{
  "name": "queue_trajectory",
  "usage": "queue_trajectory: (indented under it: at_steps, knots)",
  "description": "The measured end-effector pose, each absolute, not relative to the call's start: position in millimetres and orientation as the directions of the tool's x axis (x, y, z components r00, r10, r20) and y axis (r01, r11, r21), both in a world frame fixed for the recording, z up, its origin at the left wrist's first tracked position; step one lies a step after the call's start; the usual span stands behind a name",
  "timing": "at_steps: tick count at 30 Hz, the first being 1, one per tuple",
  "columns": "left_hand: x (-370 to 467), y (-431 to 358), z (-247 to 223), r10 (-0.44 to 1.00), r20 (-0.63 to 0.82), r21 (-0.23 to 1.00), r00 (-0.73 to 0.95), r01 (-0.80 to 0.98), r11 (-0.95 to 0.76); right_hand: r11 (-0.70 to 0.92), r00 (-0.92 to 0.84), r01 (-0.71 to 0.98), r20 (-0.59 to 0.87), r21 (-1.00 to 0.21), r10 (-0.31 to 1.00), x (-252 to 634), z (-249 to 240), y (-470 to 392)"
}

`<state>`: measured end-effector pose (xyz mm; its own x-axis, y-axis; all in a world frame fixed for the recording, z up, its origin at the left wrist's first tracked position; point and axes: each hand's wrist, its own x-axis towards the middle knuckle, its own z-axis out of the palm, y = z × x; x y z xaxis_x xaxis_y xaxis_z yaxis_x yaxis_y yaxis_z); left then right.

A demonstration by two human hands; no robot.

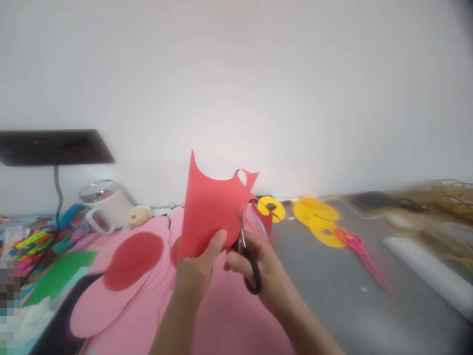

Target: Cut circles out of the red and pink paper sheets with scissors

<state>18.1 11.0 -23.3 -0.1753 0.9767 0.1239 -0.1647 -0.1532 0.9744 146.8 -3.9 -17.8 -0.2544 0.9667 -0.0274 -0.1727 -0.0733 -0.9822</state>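
Observation:
A red sheet of paper [210,212] with a curved, cut upper edge stands up in front of me. My left hand [201,266] grips its lower edge, thumb on the near face. In my right hand [264,266] are black-handled scissors [252,268], their blades at the right side of the sheet. Thin red strips curl off the sheet's upper right. Pink paper [229,305] lies below my hands. Red discs [135,256] rest on pink rounded pieces [99,308] at the left.
Yellow rings [327,236] and pink scissors [369,261] lie on the grey surface [318,296] at the right. A white mug [114,209], a green sheet [61,276] and a dark panel on a stand [55,148] are at the left. A white wall rises behind.

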Motion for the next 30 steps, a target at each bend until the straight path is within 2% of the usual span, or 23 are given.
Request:
queue_trajectory:
  at_steps: [9, 16, 20, 25, 30]
  knots:
    - [16.7, 12.7, -27.6, 0.974, 0.1, 0.975, -0.205, -0.177, -0.137, -0.099, -0.258, -0.188, -0.048, -0.977, 0.965, 144.7, -17.8, -4.1]
    - [30.4, 10.3, -20.9, 0.914, 0.177, 0.961, -0.365, -0.135, -0.24, -0.14, -0.277, -0.226, -0.074, -0.964, 0.958, 138.4, -18.6, -5.5]
    - [34.8, 8.0, -22.4, 0.908, 0.174, 0.956, -0.38, -0.155, -0.248, -0.126, -0.288, -0.279, -0.043, -0.952, 0.957, 139.0, -17.7, -3.7]
    - [38.0, 3.5, -21.4, 0.872, 0.223, 0.964, -0.435, -0.035, -0.264, -0.123, -0.288, -0.293, -0.035, -0.948, 0.957, 141.3, -14.7, -2.4]
    - [40.0, 2.0, -16.2, 0.863, 0.215, 0.964, -0.458, -0.042, -0.262, -0.118, -0.285, -0.27, -0.038, -0.956, 0.958, 141.4, -13.3, -4.5]
